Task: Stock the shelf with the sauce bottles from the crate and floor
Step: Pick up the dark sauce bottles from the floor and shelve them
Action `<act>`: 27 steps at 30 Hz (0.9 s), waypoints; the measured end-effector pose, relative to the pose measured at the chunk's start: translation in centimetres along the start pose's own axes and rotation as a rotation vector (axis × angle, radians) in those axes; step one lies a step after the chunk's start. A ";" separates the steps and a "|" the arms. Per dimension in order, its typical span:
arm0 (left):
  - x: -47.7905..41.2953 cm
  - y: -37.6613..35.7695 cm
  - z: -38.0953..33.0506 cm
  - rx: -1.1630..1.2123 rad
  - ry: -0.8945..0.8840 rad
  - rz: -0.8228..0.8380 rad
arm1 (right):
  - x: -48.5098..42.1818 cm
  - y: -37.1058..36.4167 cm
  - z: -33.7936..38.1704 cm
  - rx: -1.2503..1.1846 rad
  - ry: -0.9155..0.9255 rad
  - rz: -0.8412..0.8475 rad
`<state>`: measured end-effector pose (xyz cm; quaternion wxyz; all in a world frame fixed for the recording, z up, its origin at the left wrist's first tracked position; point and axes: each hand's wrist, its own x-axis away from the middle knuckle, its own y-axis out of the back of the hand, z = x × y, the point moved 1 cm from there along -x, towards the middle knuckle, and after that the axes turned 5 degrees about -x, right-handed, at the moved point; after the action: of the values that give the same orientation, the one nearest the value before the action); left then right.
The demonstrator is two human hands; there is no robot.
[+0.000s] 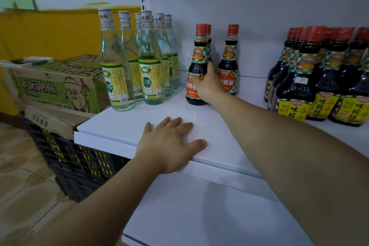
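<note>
The right hand (207, 84) grasps the dark red-capped soy sauce bottle (197, 66); left hand (169, 144) lies flat, fingers released, on the white shelf (219, 126). Better slide it backward, label forward.

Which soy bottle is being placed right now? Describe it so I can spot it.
On the white shelf, between the clear vinegar bottles and the big dark bottles, stand small red-capped bottles. It's the front-left bottle, gripped by the right hand.
</note>
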<state>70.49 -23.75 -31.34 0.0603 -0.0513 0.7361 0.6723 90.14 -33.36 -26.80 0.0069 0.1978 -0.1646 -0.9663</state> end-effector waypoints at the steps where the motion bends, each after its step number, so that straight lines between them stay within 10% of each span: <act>1: 0.0 0.0 0.0 0.002 0.000 0.000 | -0.1 0.0 -0.1 -0.002 -0.002 -0.001; 27: 7.8 3.6 -0.6 -0.003 0.073 0.219 | 18.5 8.6 5.5 0.565 0.057 0.495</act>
<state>62.23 -24.02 -28.93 -0.0402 0.0049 0.7378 0.6738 70.49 -41.26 -26.32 0.1901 0.1728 -0.4675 -0.8459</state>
